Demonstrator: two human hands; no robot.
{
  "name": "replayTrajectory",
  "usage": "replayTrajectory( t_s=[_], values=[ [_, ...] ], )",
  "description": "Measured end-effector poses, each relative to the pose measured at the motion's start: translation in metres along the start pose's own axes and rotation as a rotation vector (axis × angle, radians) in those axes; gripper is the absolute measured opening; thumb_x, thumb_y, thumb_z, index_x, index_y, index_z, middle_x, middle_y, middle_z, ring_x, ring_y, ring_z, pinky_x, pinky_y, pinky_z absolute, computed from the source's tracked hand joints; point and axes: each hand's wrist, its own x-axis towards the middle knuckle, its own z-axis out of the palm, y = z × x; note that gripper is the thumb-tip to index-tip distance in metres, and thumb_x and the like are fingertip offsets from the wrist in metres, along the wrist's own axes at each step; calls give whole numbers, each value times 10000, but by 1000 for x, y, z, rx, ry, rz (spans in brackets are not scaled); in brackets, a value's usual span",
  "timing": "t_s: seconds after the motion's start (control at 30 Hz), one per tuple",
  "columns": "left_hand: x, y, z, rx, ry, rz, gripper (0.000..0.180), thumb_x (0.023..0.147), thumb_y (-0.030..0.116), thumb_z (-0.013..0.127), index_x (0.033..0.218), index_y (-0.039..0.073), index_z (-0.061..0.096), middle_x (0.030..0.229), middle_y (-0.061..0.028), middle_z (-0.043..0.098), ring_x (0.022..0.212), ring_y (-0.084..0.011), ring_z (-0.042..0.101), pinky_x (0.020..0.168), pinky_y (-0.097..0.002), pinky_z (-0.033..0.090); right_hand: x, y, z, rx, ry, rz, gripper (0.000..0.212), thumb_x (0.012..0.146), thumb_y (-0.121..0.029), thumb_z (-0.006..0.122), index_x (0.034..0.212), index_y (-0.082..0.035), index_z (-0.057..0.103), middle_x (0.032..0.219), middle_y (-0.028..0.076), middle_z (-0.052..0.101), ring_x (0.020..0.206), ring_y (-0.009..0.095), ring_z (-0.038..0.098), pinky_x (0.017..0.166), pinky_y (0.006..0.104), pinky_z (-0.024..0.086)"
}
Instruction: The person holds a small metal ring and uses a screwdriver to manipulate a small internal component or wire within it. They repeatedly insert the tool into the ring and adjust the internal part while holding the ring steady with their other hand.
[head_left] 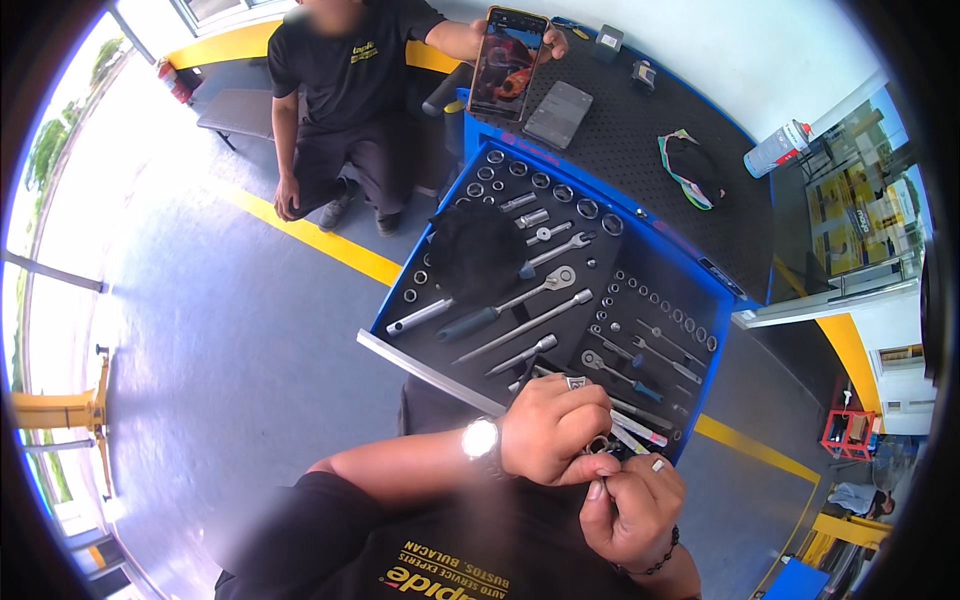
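Close together over the front of the open blue tool drawer (pixel 378 318) are both my hands. My left hand (pixel 556 428), with a watch on its wrist, is closed, its thumb and finger around a small ring-shaped metal piece (pixel 599 443). Fingers curled, my right hand (pixel 632 508) meets it at the fingertips, and what it pinches is too small to make out. In the dark foam beyond lie a large ratchet (pixel 560 278), a long extension bar (pixel 540 318) and a smaller ratchet (pixel 594 361). Rows of sockets (pixel 587 208) line the drawer's far side. My hands partly cover the front tools.
A black cloth-like item (pixel 480 250) covers some left-hand tools. On the cabinet top (pixel 625 120) sit a dark flat box (pixel 560 114), a strapped black item (pixel 690 170) and a spray can (pixel 777 149). Beyond the drawer, a seated person (pixel 345 95) holds up a phone (pixel 508 65).
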Motion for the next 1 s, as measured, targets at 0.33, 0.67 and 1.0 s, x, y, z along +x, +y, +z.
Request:
replayTrajectory(
  t_s=[0.33, 0.67, 1.0],
  values=[
    [5, 0, 10, -159, 179, -148, 202, 886, 186, 628, 791, 53, 509, 673, -76, 543, 527, -272, 533, 490, -369, 412, -25, 1, 27, 747, 11, 495, 106, 894, -69, 581, 829, 14, 569, 728, 86, 592, 619, 169, 528, 595, 298, 433],
    [-1, -2, 9, -127, 121, -85, 189, 920, 202, 539, 822, 45, 506, 704, -83, 572, 533, -240, 549, 494, -354, 445, -25, 1, 28, 660, 32, 416, 79, 877, -36, 573, 805, -2, 576, 733, 103, 607, 618, 216, 551, 592, 297, 434],
    [14, 4, 1, 34, 97, 185, 257, 860, 263, 647, 766, 66, 511, 689, -63, 543, 498, -218, 502, 453, -334, 378, -20, 18, 21, 671, 197, 207, 77, 847, -24, 581, 782, 17, 568, 709, 115, 620, 592, 193, 552, 596, 287, 443]
  ],
)
